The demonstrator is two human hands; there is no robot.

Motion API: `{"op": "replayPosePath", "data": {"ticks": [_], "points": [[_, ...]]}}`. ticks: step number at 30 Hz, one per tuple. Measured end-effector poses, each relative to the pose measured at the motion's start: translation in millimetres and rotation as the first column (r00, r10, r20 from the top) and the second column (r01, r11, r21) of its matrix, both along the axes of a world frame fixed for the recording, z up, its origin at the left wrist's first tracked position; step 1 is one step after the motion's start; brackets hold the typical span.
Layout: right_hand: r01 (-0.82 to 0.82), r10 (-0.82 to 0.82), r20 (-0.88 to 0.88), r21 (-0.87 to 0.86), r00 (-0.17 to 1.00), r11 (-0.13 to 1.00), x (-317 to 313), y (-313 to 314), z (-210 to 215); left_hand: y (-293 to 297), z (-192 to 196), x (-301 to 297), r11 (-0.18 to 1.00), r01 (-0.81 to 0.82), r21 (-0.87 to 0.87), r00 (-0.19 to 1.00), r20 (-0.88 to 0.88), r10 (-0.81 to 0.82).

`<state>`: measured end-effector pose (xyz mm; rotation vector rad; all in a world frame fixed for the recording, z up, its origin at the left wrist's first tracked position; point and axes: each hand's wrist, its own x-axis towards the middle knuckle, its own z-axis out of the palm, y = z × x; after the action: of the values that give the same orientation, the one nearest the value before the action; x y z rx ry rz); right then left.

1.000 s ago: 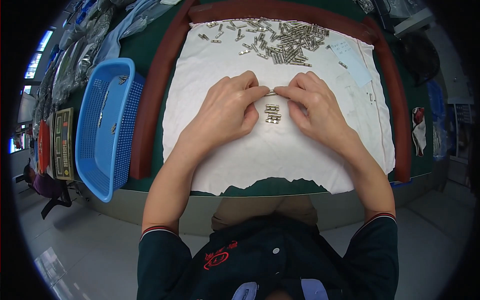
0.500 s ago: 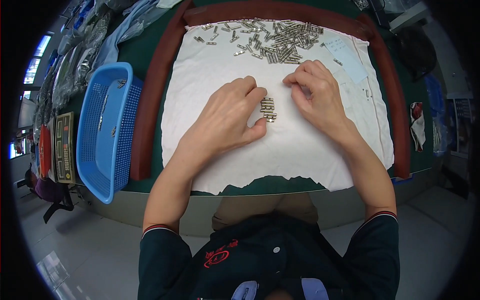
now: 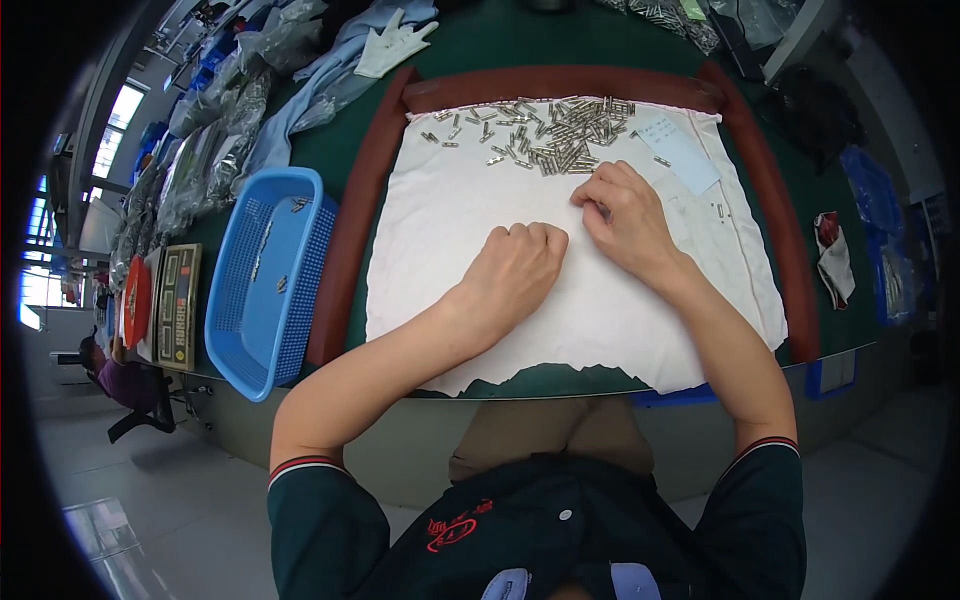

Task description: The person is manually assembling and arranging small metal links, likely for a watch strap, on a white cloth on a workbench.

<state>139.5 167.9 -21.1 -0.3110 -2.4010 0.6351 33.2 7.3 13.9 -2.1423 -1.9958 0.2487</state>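
My left hand (image 3: 515, 275) is closed in a fist, knuckles up, low over the middle of the white cloth (image 3: 430, 230). Whatever it holds is hidden; no metal pieces show around it. To its right, my right hand (image 3: 632, 225) has its fingers curled and thumb tucked in, just below the pile. What may sit between its fingertips cannot be made out. Beyond both hands lies a pile of small, shiny cylindrical metal pieces (image 3: 580, 135), with several loose ones scattered to its left.
Dark red wooden bars (image 3: 565, 88) frame the cloth on three sides. A blue slip of paper (image 3: 680, 155) lies at the far right. On the left stand a blue plastic basket (image 3: 225, 345) with a few metal pieces and bagged goods (image 3: 200, 140). A white glove (image 3: 395, 45) lies farther back.
My left hand has closed over the short stack of metal pieces it was bracketing, which no longer shows. My right hand stays curled in nearly the same place. The whole view has shifted.
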Motion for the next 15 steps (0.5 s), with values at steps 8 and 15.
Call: {"op": "replayPosePath", "data": {"ticks": [8, 15], "points": [[-0.011, 0.011, -0.008, 0.009, 1.0, 1.0, 0.0, -0.3, -0.5, 0.6, -7.2, 3.0, 1.0, -0.011, 0.0, 0.988, -0.153, 0.011], [-0.012, 0.012, 0.007, 0.009, 1.0, 1.0, 0.5, 1.6, 1.8, 11.4, -0.6, 25.1, 0.994, -0.099, -0.045, 0.885, -0.461, 0.067]]}}
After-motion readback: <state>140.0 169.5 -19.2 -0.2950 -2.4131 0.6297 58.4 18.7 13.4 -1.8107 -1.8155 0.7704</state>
